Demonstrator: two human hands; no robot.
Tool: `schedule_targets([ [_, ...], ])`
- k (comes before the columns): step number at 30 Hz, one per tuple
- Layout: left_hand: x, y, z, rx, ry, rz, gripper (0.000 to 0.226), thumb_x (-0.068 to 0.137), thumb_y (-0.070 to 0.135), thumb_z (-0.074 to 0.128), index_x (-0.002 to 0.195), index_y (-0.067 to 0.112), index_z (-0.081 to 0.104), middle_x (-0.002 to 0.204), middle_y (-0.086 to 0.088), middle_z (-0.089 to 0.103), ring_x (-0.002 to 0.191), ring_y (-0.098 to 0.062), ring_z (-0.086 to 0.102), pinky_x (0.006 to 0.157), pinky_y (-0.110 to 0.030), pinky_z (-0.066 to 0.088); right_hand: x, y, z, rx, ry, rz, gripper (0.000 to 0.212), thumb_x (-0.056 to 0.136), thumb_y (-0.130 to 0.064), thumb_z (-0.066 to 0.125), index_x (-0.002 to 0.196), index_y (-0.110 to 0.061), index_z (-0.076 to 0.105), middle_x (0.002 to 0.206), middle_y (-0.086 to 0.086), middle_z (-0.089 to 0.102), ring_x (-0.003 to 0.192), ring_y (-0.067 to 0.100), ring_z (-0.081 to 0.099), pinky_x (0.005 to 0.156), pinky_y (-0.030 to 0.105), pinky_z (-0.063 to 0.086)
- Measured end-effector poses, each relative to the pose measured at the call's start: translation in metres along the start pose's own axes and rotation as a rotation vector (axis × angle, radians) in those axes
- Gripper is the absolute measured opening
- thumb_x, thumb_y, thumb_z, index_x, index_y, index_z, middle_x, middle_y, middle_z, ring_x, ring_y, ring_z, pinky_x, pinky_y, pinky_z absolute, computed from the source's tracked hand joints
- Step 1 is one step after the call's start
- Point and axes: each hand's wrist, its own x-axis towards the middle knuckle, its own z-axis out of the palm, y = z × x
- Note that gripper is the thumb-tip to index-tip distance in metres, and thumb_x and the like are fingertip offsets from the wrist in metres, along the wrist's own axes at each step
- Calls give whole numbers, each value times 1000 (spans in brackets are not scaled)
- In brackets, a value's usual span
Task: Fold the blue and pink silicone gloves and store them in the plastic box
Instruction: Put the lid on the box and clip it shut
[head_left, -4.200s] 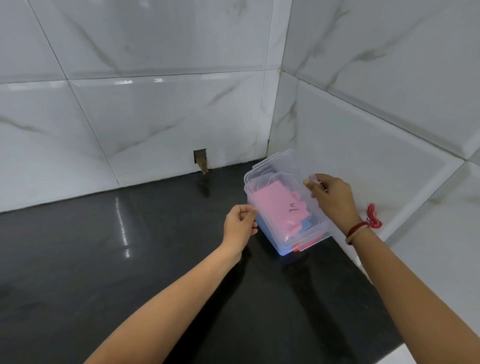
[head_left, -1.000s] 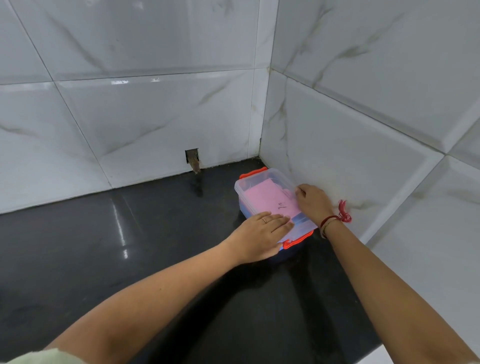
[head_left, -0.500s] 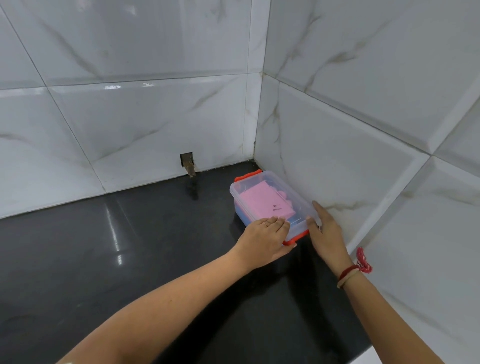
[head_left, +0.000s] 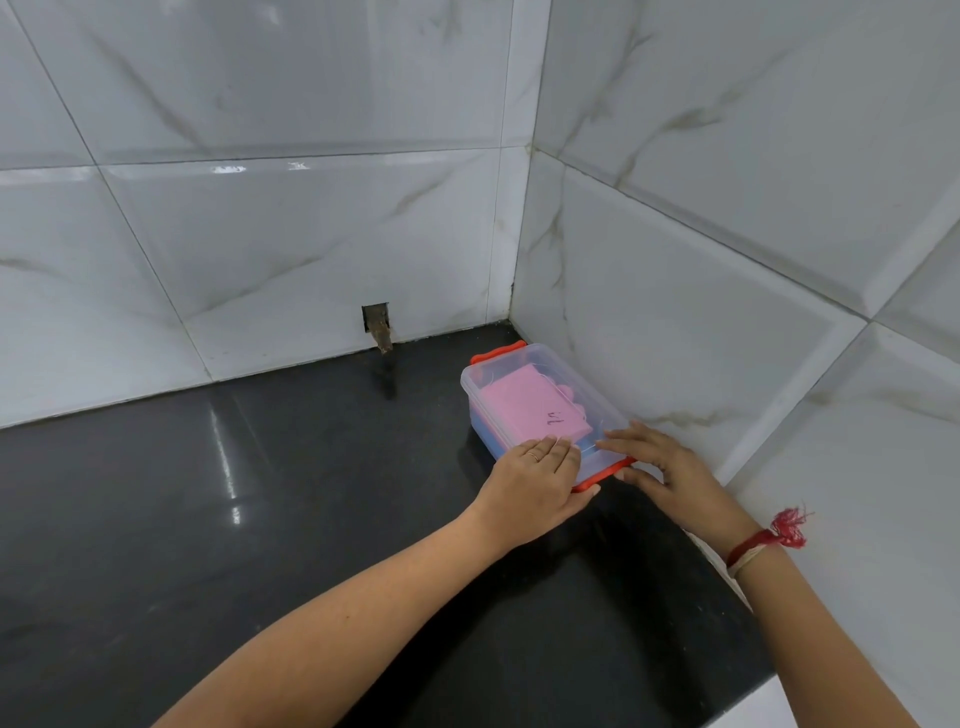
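Observation:
A clear plastic box (head_left: 511, 365) with its lid on and orange clasps stands on the black counter, close to the right wall near the corner. Through the lid the folded pink glove (head_left: 530, 410) shows on top, and the blue glove (head_left: 485, 435) is only a blue strip under it. My left hand (head_left: 540, 480) lies flat on the lid's near corner, thumb by the near orange clasp (head_left: 584, 487). My right hand (head_left: 660, 473) rests with spread fingers on the near right corner of the lid and clasp.
White marble tiled walls meet in a corner just behind the box. A small hole with a stub (head_left: 378, 327) sits low in the back wall. The glossy black counter (head_left: 260, 519) stretches left, and its front edge runs at the lower right.
The lid went onto the box and the box was set down by the right wall. In the last second my right hand moved from the lid's far side to its near corner.

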Motion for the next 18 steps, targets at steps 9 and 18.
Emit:
schedule_targets([
  [9, 2, 5, -1, -121, 4, -131, 32, 81, 37, 71, 98, 10, 75, 99, -5, 75, 89, -18, 72, 82, -31, 55, 12, -10, -9, 64, 60, 19, 21, 83, -9, 64, 102, -12, 72, 102, 10, 68, 91, 11, 53, 82, -1, 36],
  [18, -3, 4, -2, -264, 33, -163, 35, 84, 36, 68, 105, 8, 72, 106, -7, 73, 97, -20, 70, 92, -33, 46, 5, -16, -4, 95, 92, 81, 24, 88, -4, 57, 107, -13, 69, 105, 2, 61, 96, 11, 52, 82, 0, 36],
])
